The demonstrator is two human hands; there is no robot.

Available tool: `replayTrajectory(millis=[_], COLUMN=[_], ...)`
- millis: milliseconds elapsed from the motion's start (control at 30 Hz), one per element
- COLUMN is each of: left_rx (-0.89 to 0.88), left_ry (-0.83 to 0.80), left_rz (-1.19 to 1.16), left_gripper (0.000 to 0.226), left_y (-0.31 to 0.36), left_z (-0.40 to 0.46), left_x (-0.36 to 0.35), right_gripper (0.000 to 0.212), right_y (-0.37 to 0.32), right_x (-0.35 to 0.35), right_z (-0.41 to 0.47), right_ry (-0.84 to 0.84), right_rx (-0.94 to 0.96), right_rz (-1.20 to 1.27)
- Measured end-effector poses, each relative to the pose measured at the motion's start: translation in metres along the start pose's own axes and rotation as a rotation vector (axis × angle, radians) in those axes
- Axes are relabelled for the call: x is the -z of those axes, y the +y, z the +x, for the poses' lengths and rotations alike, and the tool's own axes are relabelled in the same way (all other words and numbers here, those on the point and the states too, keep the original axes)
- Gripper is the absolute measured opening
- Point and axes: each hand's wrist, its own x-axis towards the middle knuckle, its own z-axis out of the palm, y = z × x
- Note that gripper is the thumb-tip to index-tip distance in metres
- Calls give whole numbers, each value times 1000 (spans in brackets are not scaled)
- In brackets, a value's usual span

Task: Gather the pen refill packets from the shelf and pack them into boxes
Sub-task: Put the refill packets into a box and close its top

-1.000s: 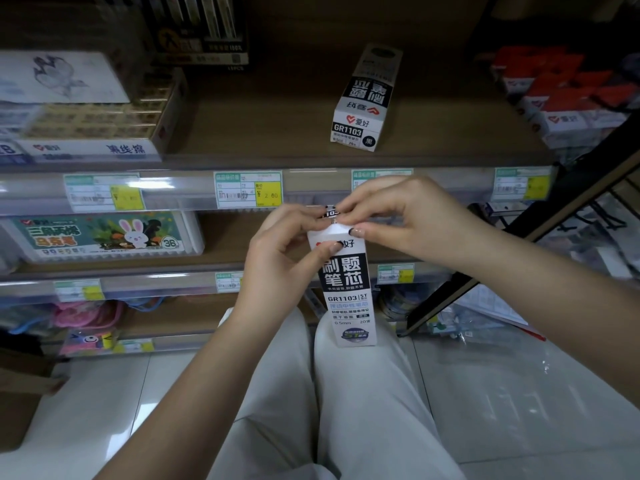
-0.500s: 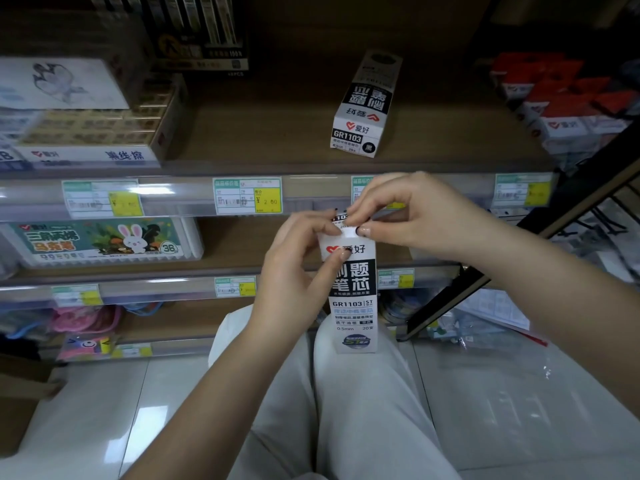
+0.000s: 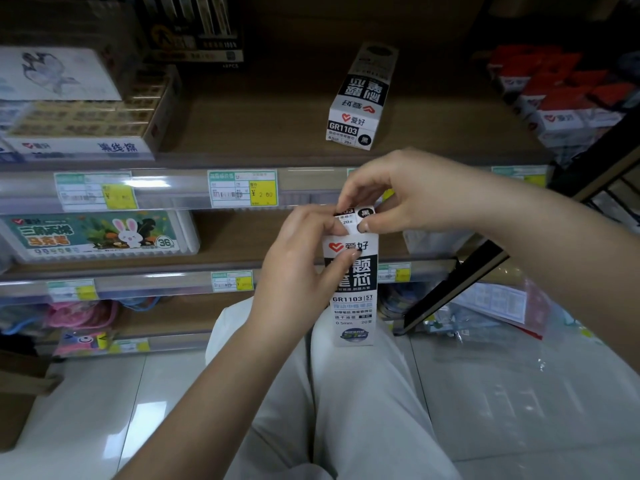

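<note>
Upright, refill box [image 3: 351, 292] gripped by left hand [image 3: 298, 271]; right hand [image 3: 398, 192] pinches its flap

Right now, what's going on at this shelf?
A person holds a white-and-black GR1103 refill box upright over their lap. The left hand grips its upper body while the right hand pinches the top flap. A second GR1103 box lies on the wooden shelf above.
</note>
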Motion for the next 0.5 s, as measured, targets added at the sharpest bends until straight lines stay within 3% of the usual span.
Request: replayTrajectory(millis=[300, 500], left_rx=[124, 29], left_ry=[14, 46], left_rz=[-52, -26], left_gripper=[32, 28], left_y=[-4, -12], left_z=[-1, 1], left_x=[8, 6], right_gripper=[10, 22], right_y=[1, 7], right_x=[-13, -33], right_z=[-6, -12], right_ry=[135, 304], right_rx=[86, 190], right_rz=[-38, -102])
